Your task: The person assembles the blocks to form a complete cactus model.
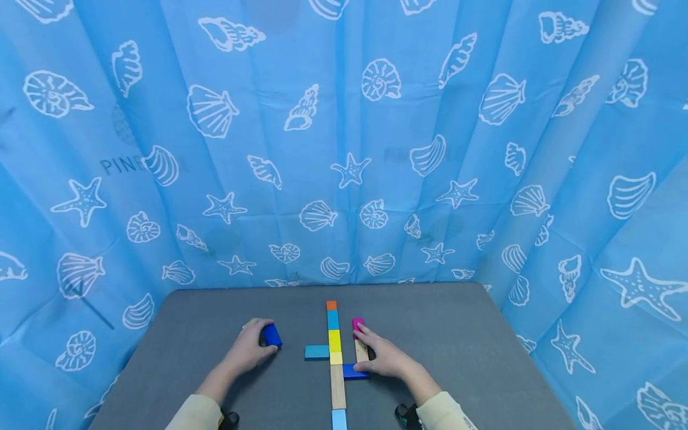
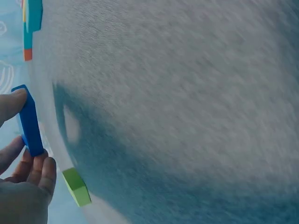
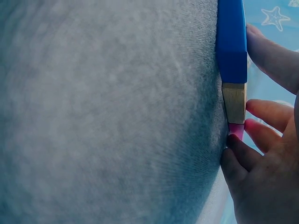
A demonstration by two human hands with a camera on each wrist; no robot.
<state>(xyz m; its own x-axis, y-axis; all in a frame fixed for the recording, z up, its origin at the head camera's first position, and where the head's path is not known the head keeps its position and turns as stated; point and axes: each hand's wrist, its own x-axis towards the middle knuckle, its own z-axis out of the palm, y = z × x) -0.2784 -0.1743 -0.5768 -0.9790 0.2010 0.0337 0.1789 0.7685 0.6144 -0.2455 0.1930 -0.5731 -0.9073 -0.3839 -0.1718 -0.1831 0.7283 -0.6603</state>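
Note:
In the head view my left hand (image 1: 248,347) pinches a dark blue block (image 1: 272,335) between thumb and fingers, left of a line of blocks. In the left wrist view that block appears raised off the cloth, with its shadow below. My right hand (image 1: 388,356) rests over a short side row: a magenta block (image 1: 358,323), a plain wooden block (image 1: 362,351) and a blue block (image 1: 355,372). In the right wrist view its thumb touches the blue block, and fingers lie against the wooden and magenta ones.
The central line holds an orange block (image 1: 331,305), yellow block (image 1: 334,340), long wooden block (image 1: 337,386) and light blue block (image 1: 339,419), among others. A teal block (image 1: 317,352) juts left. A green block (image 2: 77,186) lies beyond my left hand. Behind the grey table hangs a shell-patterned curtain (image 1: 344,143).

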